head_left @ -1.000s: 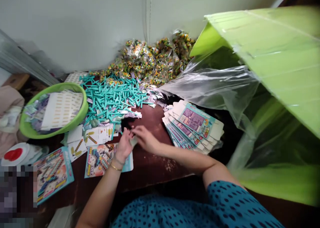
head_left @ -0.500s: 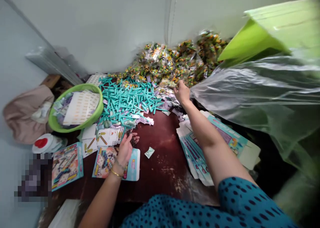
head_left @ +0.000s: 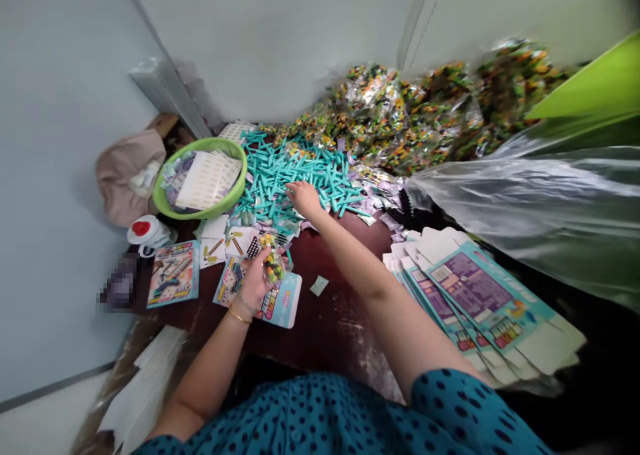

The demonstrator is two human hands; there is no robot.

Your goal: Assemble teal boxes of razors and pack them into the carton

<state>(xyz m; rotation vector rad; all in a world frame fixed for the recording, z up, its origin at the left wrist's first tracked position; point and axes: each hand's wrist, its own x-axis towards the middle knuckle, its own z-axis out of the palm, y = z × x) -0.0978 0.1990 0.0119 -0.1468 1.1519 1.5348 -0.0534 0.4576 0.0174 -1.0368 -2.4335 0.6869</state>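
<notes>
In head view: gripping a bag of coloured pieces (head_left: pixel 273 263) and black grids (head_left: pixel 253 246) in the left hand (head_left: pixel 257 280), over a printed box (head_left: pixel 285 305); at the teal sticks (head_left: pixel 273 165) with the right hand (head_left: pixel 303 200), fingers slightly apart, impossible to tell whether pinching anything. Open tabletop (head_left: pixel 311 255) around the sachet (head_left: pixel 319 285), bounded rightward by cartons (head_left: pixel 480 288). Since half a second ago: reached leftward from the heaped bags (head_left: pixel 400 115).
</notes>
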